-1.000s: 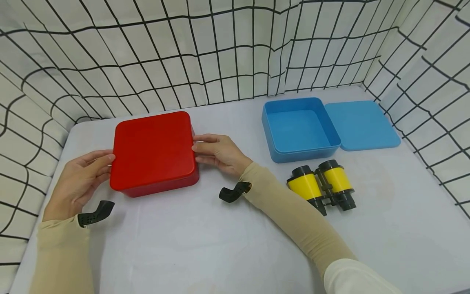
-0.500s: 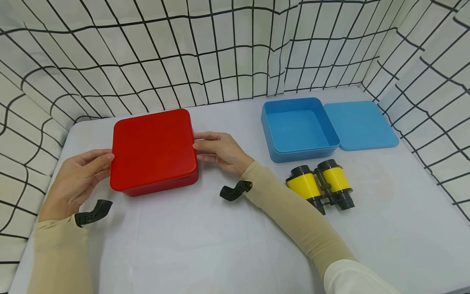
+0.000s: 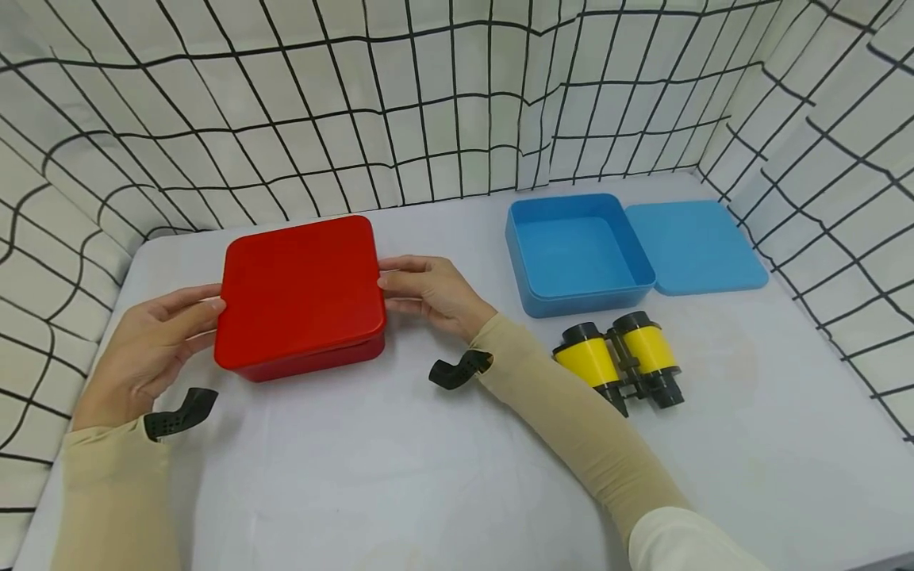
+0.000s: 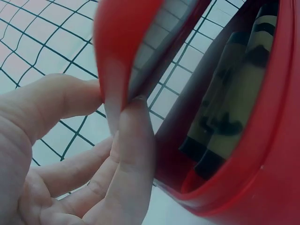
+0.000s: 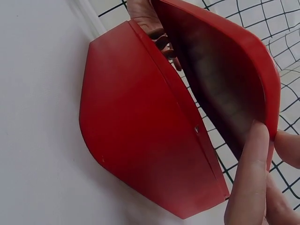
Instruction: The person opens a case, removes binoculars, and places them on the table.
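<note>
My left hand (image 3: 150, 341) pinches the left rim of a red lid (image 3: 300, 293) between thumb and fingers. At the lid's opposite side, my right hand (image 3: 435, 293) holds the rim the same way. Beneath lies a red box (image 5: 136, 122), seen from above mostly covered by the lid. Both wrist views reveal a gap between the raised, tilted lid and the box. Inside the box, in the left wrist view, is a camouflage-patterned object (image 4: 229, 98) with two dark-ended barrels, like binoculars; the rest of it is hidden.
Right of the right hand stands a blue box (image 3: 581, 246) without its lid. Its flat blue lid (image 3: 696, 246) lies beside it. Yellow and black binoculars (image 3: 617, 361) rest in front, near the right forearm. Black wire mesh (image 3: 428, 103) encloses the table's back and sides.
Both hands keep their hold on the red lid and have barely moved. The head view has shifted slightly, so the blue box and binoculars appear a little further left.
</note>
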A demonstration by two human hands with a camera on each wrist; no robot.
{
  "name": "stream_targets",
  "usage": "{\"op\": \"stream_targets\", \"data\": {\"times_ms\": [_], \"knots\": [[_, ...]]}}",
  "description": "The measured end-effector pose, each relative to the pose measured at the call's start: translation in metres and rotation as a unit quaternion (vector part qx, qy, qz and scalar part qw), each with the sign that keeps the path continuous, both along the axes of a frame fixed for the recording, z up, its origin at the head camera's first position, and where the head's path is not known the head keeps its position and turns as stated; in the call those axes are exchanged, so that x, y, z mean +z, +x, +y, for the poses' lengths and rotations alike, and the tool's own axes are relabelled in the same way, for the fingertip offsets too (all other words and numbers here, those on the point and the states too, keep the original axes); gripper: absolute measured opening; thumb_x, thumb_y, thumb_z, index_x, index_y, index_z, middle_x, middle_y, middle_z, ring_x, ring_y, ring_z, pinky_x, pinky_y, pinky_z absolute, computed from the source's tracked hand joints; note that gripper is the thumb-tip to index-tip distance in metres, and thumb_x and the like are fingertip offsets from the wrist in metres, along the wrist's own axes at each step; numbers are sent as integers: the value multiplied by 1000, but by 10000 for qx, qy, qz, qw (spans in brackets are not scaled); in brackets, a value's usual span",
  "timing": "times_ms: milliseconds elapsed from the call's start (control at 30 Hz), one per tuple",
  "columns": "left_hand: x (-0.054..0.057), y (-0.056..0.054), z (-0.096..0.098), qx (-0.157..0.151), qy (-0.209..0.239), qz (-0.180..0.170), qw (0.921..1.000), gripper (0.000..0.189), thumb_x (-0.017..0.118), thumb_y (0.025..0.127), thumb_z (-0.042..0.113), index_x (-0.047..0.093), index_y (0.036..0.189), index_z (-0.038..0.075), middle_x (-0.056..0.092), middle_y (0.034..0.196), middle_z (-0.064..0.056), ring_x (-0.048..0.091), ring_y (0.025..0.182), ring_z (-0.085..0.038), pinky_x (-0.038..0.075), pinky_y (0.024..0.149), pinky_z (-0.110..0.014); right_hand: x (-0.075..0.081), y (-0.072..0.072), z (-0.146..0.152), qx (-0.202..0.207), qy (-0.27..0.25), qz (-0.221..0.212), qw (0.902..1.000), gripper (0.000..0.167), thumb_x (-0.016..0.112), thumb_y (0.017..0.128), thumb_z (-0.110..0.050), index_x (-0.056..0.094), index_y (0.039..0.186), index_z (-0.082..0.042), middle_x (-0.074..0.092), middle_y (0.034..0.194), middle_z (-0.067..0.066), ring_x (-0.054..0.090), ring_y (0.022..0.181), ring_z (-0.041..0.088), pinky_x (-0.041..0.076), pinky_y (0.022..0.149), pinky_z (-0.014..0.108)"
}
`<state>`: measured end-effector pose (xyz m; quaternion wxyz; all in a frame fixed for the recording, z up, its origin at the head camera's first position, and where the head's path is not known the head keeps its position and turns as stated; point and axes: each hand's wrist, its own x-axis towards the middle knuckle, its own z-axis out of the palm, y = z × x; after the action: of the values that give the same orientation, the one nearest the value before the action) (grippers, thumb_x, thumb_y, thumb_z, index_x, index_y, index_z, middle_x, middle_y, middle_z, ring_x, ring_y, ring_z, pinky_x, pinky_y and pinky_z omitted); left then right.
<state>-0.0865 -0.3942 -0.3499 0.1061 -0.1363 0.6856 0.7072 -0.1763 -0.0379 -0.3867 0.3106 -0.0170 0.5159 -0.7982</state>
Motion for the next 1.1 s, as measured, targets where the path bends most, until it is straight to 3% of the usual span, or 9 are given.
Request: {"op": "stream_targets", "data": {"times_ms": [300,500,800,1100], "knots": [[-4,0,4,-251,-140,32,9996,41,70,99,24,60,138,25,72,117,18,73,98,-5,61,81,-18,4,1,7,19,329,234,9992,34,72,95,-10,70,129,-8,73,122,12,75,102,24,63,89,38],[-3,0,4,-427,-340,34,9985,44,69,100,21,57,142,24,74,113,17,71,97,-5,60,81,-18,10,0,10,199,592,489,9968,37,72,96,-12,67,133,-11,72,124,12,74,105,24,63,91,39],[4,-4,9,-699,-817,-238,9939,77,71,99,28,30,163,21,71,113,21,70,98,-2,60,81,-17,17,0,19,244,942,740,9925,46,74,93,-9,64,138,-18,73,119,11,73,103,24,62,94,45],[6,-5,18,-905,-801,2,9927,58,69,100,20,42,151,16,68,117,15,70,99,-4,61,80,-19,26,1,27,240,1142,856,9895,53,76,91,-5,61,139,-20,66,129,8,71,108,25,64,89,42]]}}
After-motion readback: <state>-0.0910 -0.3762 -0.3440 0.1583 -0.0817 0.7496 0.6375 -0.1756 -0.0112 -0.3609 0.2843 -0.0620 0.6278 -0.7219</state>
